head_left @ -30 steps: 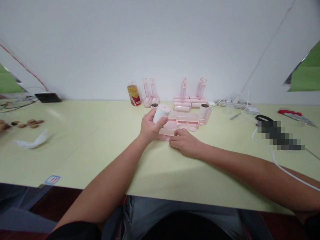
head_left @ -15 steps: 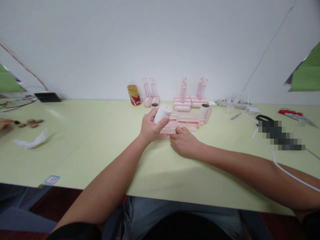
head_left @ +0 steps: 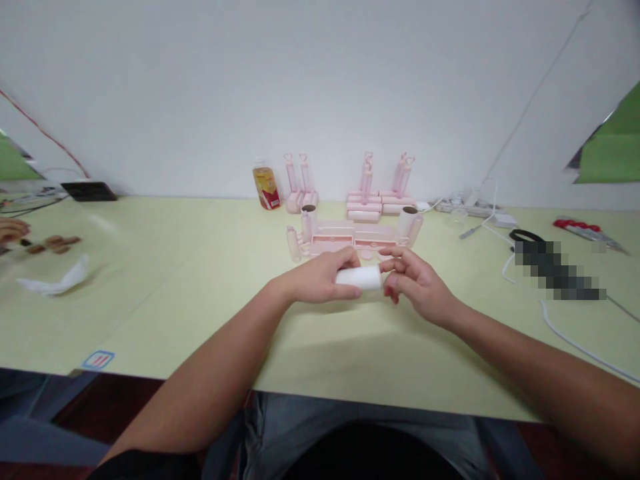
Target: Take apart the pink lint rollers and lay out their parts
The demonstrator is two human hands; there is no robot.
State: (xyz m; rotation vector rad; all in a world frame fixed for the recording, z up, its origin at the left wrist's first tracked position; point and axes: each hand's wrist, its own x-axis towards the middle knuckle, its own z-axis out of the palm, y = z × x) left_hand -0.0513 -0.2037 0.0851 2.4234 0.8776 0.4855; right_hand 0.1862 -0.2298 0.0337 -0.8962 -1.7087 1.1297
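Note:
My left hand [head_left: 330,277] is wrapped around a white lint roll [head_left: 364,278], which lies level above the table. At the roll's right end is my right hand [head_left: 417,283], its fingers apart and bent; the fingertips are close to the end, and I cannot tell whether they touch it. Just beyond my hands sit two open pink cases [head_left: 332,240] with clear lids, and a small pink disc [head_left: 367,255]. Two more white rolls with cardboard cores stand upright, a left one [head_left: 309,217] and a right one [head_left: 407,223].
Against the wall stand several pink lint rollers [head_left: 367,187] with heart-shaped tops and a drink bottle [head_left: 267,187]. To the right are a power strip [head_left: 470,208], a white cable and red-handled scissors [head_left: 583,228]. Another person's hand [head_left: 13,230] is at far left, near brown pieces [head_left: 57,244].
My left hand has brought the roll down and right, turning it from upright-tilted to level. My right hand has lifted off the pink case, moved right and spread its fingers.

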